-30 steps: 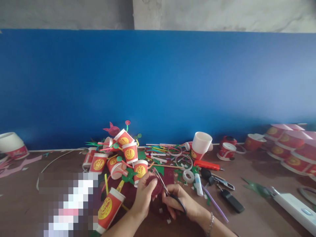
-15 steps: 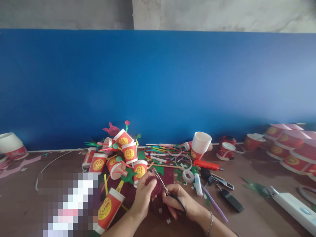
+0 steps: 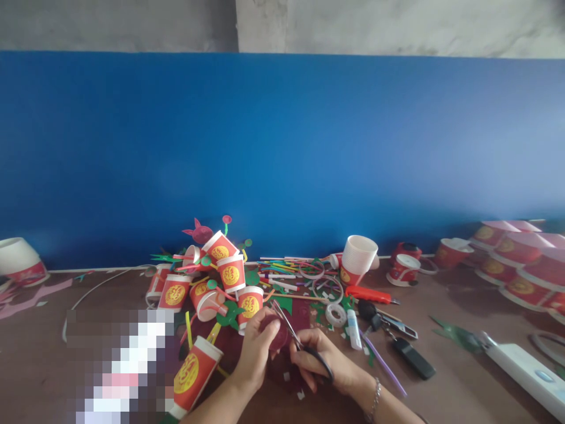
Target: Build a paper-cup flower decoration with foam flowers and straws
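Note:
Pinched in my left hand (image 3: pixel 258 344) is a dark red round paper piece (image 3: pixel 279 338), thumb on top. My right hand (image 3: pixel 322 356) grips a pair of scissors (image 3: pixel 289 323) by the black handles, its blades pointing up and left at the paper's upper edge. The blades look slightly apart. Small white scraps (image 3: pixel 301 395) lie below my hands. Just left of them, a red paper cup (image 3: pixel 195 374) lies tilted with yellow straws at its rim. Another red cup (image 3: pixel 251 303) stands beyond my left hand.
Several red cups with green paper shapes (image 3: pixel 229 315) are piled left of centre. Behind my hands lie straws (image 3: pixel 278 268), a tape roll (image 3: pixel 336 315), a glue tube (image 3: pixel 354 331) and a red cutter (image 3: pixel 369 294). Stacked white cups (image 3: pixel 359 254), a black key fob (image 3: pixel 414 357) and a white device (image 3: pixel 527 377) are to the right.
Almost nothing differs. Both hands, the paper and the scissors hold the same position, while the whole view has shifted very slightly.

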A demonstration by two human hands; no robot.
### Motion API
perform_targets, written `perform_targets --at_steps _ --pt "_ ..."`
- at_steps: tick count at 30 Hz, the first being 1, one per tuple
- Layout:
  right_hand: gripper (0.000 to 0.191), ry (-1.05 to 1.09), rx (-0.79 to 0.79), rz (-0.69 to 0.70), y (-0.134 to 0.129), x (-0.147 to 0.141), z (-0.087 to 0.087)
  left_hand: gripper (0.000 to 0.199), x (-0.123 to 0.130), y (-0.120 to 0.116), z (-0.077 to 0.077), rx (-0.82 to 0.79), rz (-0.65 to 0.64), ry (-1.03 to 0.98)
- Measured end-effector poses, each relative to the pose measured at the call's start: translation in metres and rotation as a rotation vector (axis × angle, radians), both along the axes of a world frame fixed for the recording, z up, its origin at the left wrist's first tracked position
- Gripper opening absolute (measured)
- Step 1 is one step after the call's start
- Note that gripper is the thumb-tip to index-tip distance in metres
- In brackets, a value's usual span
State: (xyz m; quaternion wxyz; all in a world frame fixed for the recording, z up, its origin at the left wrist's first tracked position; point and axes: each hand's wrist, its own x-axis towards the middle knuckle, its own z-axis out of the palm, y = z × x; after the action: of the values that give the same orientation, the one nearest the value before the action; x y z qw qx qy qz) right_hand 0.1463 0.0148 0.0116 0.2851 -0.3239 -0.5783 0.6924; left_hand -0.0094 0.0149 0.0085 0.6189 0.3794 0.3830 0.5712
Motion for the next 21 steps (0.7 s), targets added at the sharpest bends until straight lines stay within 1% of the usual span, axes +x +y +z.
perform_targets --at_steps 6,13,21 --pt "0.035 0.008 -0.007 0.002 0.0008 0.0012 -0.0051 0.020 -0.0009 0.0005 -0.0018 0.007 -0.002 0.022" --pt "0.038 -0.003 -0.001 -0.003 0.0001 0.0003 -0.0012 0.019 -0.0016 0.0001 -0.0018 0.018 -0.014 0.008" --pt "0.040 -0.024 -0.005 0.009 0.0016 0.0030 -0.0010 0.019 -0.0022 0.0004 -0.0011 0.024 -0.024 -0.017"
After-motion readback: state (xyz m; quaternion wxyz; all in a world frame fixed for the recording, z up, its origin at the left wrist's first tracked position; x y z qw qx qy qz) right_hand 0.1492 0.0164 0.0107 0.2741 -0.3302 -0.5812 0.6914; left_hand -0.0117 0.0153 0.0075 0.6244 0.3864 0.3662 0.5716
